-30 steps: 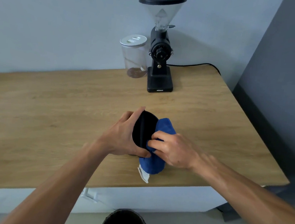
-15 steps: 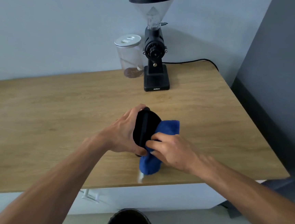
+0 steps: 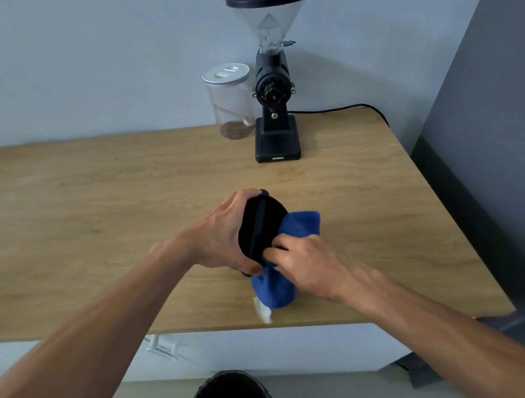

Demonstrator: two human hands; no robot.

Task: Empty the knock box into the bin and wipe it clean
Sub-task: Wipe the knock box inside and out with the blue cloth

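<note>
Gripped the knock box (image 3: 257,227) round its rigid, probably slick wall, left hand (image 3: 220,236) fingers (image 3: 242,197) clamped tight. Pinched the soft blue cloth (image 3: 300,226) inside with the right hand (image 3: 306,263); looked light, best held by the rim.

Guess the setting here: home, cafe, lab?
Probably a home coffee corner: a black electric grinder with a clear hopper and a clear lidded jar holding some beans stand on a light wooden countertop, and a black bin sits on the floor below.
</note>
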